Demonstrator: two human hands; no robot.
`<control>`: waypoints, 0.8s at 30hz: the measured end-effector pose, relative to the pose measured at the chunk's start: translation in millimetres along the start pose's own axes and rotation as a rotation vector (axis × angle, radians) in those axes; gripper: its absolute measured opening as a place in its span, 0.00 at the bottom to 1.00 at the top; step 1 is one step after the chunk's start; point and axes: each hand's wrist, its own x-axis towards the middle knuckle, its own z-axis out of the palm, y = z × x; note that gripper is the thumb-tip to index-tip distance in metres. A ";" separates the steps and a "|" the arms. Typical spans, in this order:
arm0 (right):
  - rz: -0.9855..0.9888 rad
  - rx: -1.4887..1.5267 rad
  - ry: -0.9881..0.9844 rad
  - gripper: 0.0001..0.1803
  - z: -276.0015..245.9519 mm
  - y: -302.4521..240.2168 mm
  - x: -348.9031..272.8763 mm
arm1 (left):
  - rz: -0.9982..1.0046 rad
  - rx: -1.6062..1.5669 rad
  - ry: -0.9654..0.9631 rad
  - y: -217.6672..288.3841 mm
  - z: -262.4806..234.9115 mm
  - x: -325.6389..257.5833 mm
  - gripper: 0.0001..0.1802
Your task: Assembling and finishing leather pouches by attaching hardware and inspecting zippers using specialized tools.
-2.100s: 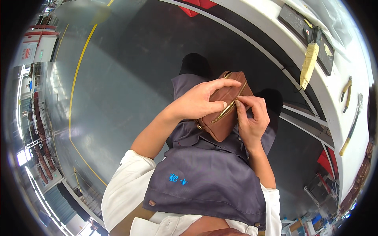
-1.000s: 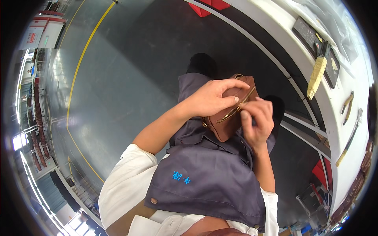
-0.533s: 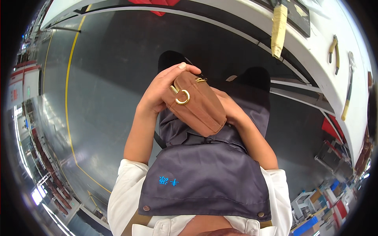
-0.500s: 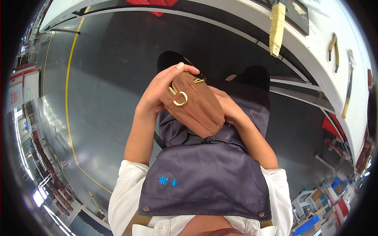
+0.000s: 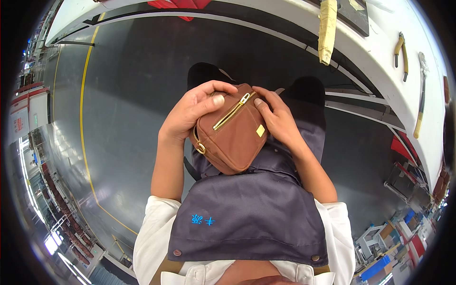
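Observation:
Over my lap is a small brown bag (image 5: 232, 140), its front face turned up. A gold zipper (image 5: 232, 113) runs slantwise across that face, with a gap showing along it. The zipper pull (image 5: 244, 99) sits at the upper right end. Near the right edge is a small gold plate (image 5: 260, 130), and a gold ring (image 5: 201, 148) is fixed at the left side. My left hand (image 5: 197, 107) grips the bag's upper left corner, thumb on the front face. My right hand (image 5: 278, 116) holds the right side, its thumb by the zipper pull. Some fingers are hidden behind the bag.
A white table (image 5: 380, 61) curves along the top and right. On it lie yellow-handled pliers (image 5: 402, 54), a long tool with a yellow handle end (image 5: 418, 128) and a yellow-wrapped bar (image 5: 327, 33) jutting past the edge. A dark apron (image 5: 247, 213) covers my front.
The bag has turned from its side to its front face, bringing the slanted zipper and gold plate into view. My right hand has come from behind the bag to its right edge.

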 end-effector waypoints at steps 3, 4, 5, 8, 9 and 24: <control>-0.086 -0.069 0.083 0.23 -3.9 -9.8 -3.1 | -0.047 0.000 -0.037 4.5 1.7 -1.2 0.24; -0.139 -0.105 0.134 0.22 -4.8 -12.5 -4.0 | -0.055 0.027 -0.047 4.7 2.2 -1.8 0.25; -0.140 -0.106 0.132 0.22 -5.5 -14.5 -4.4 | -0.054 0.025 -0.045 4.3 3.0 -2.7 0.25; -0.260 -0.198 0.223 0.21 -7.9 -22.5 -6.1 | -0.027 0.062 -0.060 4.6 8.8 -6.2 0.26; -0.332 -0.249 0.261 0.20 -8.0 -26.8 -7.4 | -0.009 0.097 -0.051 6.4 11.5 -8.0 0.26; -0.789 -0.336 0.419 0.18 -4.7 -38.4 -20.2 | 0.124 0.291 0.002 7.7 23.9 -13.8 0.30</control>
